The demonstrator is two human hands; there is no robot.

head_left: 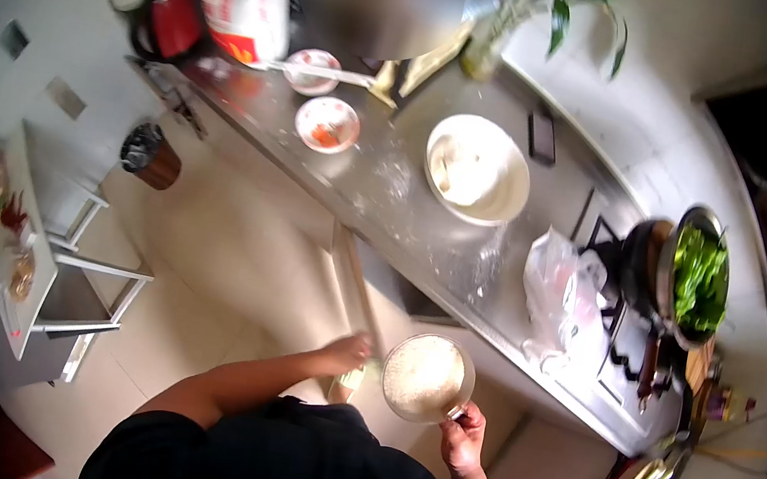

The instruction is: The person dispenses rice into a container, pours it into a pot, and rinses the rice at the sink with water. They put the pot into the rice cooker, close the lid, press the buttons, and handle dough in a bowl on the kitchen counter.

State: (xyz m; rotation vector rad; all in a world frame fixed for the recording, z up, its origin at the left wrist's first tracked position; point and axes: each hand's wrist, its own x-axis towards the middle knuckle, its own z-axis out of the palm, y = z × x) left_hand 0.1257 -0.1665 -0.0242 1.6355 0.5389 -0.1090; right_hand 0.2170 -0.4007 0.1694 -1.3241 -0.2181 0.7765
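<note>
A person in a dark top stands at a kitchen table [373, 152], right hand [463, 441] closed firmly around the handle of a round pot [467, 375] of pale, grainy contents, held over the floor in front of the body, apart from the table's edge. The left hand [346, 353], fingers curled, is near the pot's other side; blur makes it impossible to tell whether that grip has hold of anything. Preparation appears partway along: the pot is loaded but not set down, a large white bowl [509, 192] on the table already holds something white, with pale smudges around it, and a small bowl [326, 108] contains orange-red pieces. Leafy greens [699, 277] sit in a metal container by the stove, seemingly uncooked. How much remains cannot be told.
</note>
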